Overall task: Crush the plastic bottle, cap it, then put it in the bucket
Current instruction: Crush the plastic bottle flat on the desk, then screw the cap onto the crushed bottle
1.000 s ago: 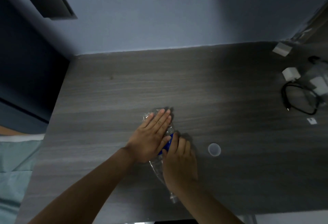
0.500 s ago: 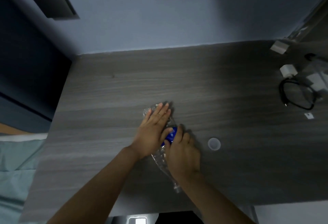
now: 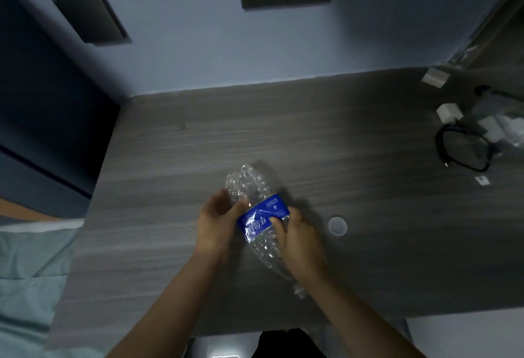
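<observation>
Crushing looks mostly done: the flattened bottle [image 3: 262, 217] is gripped by both hands, left hand [image 3: 217, 223] and right hand [image 3: 300, 240]. Cap [image 3: 337, 226] lies unused on the desk [image 3: 368, 187]; no bucket is seen.

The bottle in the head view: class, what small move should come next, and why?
Probably the right hand should let go and reach for the cap. The bottle already looks flattened and crumpled, gripped by both hands at its blue label, with the left hand able to hold it alone. Its neck, near the table edge, is uncapped; the cap lies apart, to the right.
</observation>
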